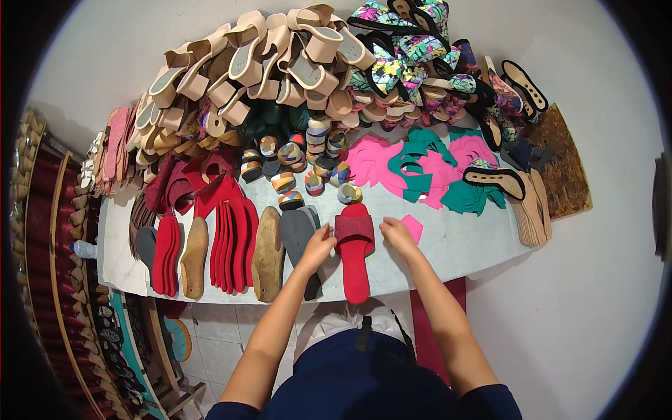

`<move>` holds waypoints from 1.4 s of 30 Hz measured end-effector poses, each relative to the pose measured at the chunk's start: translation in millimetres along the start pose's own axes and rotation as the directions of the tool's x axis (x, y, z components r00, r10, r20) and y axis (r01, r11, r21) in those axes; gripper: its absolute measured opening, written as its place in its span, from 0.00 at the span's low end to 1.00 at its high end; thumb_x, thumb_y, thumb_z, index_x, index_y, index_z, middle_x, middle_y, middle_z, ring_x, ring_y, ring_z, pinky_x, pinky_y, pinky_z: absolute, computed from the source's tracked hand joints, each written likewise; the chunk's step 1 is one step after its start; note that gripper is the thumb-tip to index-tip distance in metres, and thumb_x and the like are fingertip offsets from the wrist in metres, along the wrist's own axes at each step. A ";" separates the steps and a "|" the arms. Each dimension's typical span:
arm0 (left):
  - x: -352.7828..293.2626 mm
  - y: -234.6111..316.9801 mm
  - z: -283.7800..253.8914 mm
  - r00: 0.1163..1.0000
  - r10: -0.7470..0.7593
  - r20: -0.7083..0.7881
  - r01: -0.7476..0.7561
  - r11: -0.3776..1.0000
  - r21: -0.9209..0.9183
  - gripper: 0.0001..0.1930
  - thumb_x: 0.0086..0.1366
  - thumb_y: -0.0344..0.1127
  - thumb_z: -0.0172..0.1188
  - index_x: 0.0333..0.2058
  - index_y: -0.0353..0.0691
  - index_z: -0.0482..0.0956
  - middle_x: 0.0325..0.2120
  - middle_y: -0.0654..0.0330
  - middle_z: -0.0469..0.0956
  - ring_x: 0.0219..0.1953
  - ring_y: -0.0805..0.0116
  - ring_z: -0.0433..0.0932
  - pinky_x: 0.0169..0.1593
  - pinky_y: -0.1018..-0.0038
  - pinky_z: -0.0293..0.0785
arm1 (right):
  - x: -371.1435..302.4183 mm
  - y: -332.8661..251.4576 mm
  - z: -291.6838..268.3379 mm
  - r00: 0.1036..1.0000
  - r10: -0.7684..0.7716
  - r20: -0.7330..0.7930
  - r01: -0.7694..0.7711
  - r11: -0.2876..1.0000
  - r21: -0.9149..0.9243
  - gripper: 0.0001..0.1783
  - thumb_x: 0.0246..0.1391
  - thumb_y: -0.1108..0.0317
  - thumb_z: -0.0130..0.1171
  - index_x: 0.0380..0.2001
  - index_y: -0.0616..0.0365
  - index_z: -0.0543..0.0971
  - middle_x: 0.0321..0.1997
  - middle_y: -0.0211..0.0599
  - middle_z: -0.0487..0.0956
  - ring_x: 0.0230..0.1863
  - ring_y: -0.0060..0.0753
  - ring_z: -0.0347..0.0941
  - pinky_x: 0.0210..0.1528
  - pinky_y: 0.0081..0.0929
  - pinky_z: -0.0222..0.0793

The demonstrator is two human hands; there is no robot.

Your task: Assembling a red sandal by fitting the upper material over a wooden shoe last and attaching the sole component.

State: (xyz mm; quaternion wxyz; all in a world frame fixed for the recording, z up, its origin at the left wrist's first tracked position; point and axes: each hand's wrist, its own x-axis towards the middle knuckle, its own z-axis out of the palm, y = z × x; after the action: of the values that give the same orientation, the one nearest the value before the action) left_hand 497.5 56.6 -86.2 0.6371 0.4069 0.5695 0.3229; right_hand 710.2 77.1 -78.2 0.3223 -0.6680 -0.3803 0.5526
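A red slide slipper [355, 273] with a darker, sparkling red strap [354, 229] lies on the table in front of me, its toe pointing away. Just left of the strap is my left hand [320, 245], fingers loosely bent and holding nothing. My right hand [397, 236] hovers a little way off on the other side, fingers half curled and nothing in them. Grey soles [299, 231] lie under and beside my left hand. Close to my right hand is a small pink piece of material [412, 228].
Along the table's [448, 245] left stand wooden shoe lasts [267, 255] and stacked red soles [231, 245]. Beige heeled sandals [245, 49] and patterned slippers [399, 59] pile up at the back. Pink and green cut pieces [427, 164] lie back right, near tan soles [533, 210].
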 end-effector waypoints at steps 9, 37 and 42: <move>22.5 3.0 21.9 0.995 -0.072 -0.065 0.045 0.938 -0.344 0.28 0.57 0.38 0.39 0.56 0.31 0.51 0.54 0.51 0.58 0.54 0.67 0.59 0.56 0.77 0.51 | 32.5 1.2 29.5 0.993 -0.065 -0.093 0.045 0.978 -0.204 0.18 0.43 0.74 0.51 0.41 0.69 0.72 0.39 0.45 0.75 0.40 0.30 0.72 0.40 0.20 0.66; 25.9 21.1 14.2 0.964 -0.086 -0.252 0.183 0.901 0.394 0.18 0.56 0.44 0.52 0.32 0.31 0.76 0.25 0.54 0.76 0.28 0.72 0.74 0.32 0.78 0.67 | 25.2 16.1 30.1 0.992 0.034 -0.120 -0.039 0.999 -0.035 0.17 0.45 0.72 0.56 0.38 0.74 0.71 0.32 0.43 0.75 0.32 0.28 0.72 0.35 0.19 0.67; 26.6 11.3 17.3 0.964 -0.183 -0.192 0.220 0.956 0.194 0.14 0.57 0.38 0.53 0.30 0.29 0.75 0.23 0.58 0.76 0.28 0.75 0.73 0.31 0.81 0.66 | 25.5 23.1 25.7 0.995 0.098 -0.003 -0.096 0.974 0.204 0.15 0.44 0.73 0.57 0.34 0.75 0.71 0.31 0.44 0.75 0.31 0.29 0.71 0.33 0.20 0.67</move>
State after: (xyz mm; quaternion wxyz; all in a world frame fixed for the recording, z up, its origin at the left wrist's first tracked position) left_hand 519.0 82.4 -88.2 0.5678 0.3833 0.6922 0.2271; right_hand 690.9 87.8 -115.1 0.3643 -0.6528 -0.2864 0.5992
